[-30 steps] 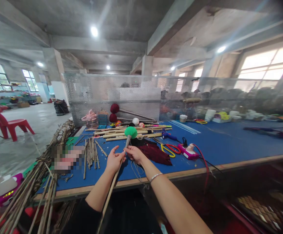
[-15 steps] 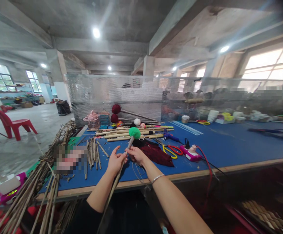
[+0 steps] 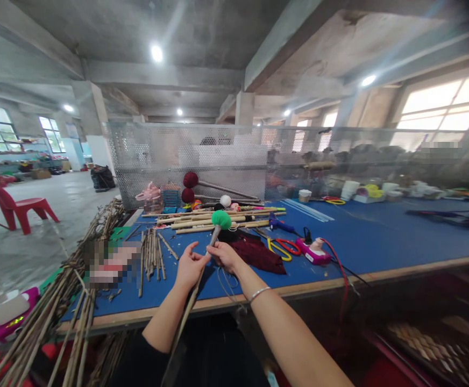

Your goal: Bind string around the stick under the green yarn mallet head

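A long thin stick (image 3: 186, 317) with a green yarn ball (image 3: 221, 219) at its far tip slants up from my lap over the blue table (image 3: 379, 242). My left hand (image 3: 189, 266) is closed round the stick below the ball, forefinger raised. My right hand (image 3: 225, 255) pinches the stick just under the ball, and thin cord (image 3: 227, 284) hangs in loops below it. A dark red cloth (image 3: 258, 251) lies right behind my right hand.
Short sticks (image 3: 153, 252) and long bamboo rods (image 3: 214, 217) lie on the table. Scissors (image 3: 281, 247) and a pink glue gun (image 3: 313, 252) with a red cable lie to the right. Bundled twigs (image 3: 57, 306) lean at the left edge. A mesh screen (image 3: 186, 156) backs the table.
The hands and stick have hardly moved; only the view has shifted slightly.
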Demonstrator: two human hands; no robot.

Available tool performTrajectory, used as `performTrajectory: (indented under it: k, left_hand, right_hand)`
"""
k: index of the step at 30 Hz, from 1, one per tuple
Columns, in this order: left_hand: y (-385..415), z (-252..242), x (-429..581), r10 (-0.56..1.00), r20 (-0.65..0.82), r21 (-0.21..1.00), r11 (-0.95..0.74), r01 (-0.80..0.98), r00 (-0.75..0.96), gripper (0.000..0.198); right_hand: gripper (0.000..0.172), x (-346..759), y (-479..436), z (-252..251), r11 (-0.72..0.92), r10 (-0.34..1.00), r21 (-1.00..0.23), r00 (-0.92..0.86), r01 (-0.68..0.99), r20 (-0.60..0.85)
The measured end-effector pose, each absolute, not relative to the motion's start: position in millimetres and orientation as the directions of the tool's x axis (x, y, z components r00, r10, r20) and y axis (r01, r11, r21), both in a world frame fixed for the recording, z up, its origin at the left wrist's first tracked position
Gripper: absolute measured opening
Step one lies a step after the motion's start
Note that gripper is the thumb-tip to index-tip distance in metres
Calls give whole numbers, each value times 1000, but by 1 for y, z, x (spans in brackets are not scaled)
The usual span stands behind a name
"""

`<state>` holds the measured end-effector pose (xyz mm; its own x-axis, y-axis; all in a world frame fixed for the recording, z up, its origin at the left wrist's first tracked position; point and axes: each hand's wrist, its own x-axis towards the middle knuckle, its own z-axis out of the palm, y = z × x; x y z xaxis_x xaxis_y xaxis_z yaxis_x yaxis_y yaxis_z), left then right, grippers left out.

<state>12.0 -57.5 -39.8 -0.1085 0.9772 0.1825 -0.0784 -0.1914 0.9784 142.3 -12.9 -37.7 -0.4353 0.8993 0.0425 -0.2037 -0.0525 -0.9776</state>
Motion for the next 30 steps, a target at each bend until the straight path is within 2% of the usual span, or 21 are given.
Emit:
performTrajectory:
  k: [6, 9, 11, 14, 16, 18, 21, 24, 27, 30]
  left_hand:
    - [-58, -38, 13, 997, 69, 978, -75, -195, -34, 84]
    - [-58, -39, 14, 998, 39, 982, -29, -185, 47, 77]
    - [-59, -39, 14, 997, 55, 988, -47, -145, 47, 68]
    - [-58, -42, 14, 987, 158, 987, -160, -29, -40, 62]
    - [-56, -44, 14, 974, 214, 977, -212, 33, -72, 66]
    - [-55, -45, 13, 976, 210, 978, -209, 25, -65, 75]
    - [-55, -43, 14, 990, 136, 987, -138, -83, -35, 89]
    - [-57, -38, 16, 998, 61, 983, -61, -170, -6, 92]
    - [-59, -36, 17, 999, 34, 985, -28, -169, 31, 83]
    - [-59, -37, 15, 996, 84, 989, -84, -118, -11, 72]
  right_hand:
    - [33, 144, -12, -39, -63, 891, -973, -452, -222, 46]
    - [33, 144, -11, -40, -71, 883, -973, -468, -221, 42]
    - [33, 143, -11, -40, -69, 879, -974, -475, -214, 42]
    - [32, 142, -10, -40, -58, 880, -978, -474, -202, 45]
    - [32, 141, -10, -40, -54, 879, -978, -475, -202, 50]
    - [32, 141, -10, -40, -54, 875, -975, -481, -217, 59]
    - [31, 142, -10, -41, -55, 870, -971, -488, -233, 68]
    - [31, 142, -10, -42, -42, 869, -973, -489, -229, 78]
    - [33, 142, -11, -40, -44, 874, -974, -481, -222, 70]
    - [32, 142, -12, -39, -52, 880, -974, -471, -218, 58]
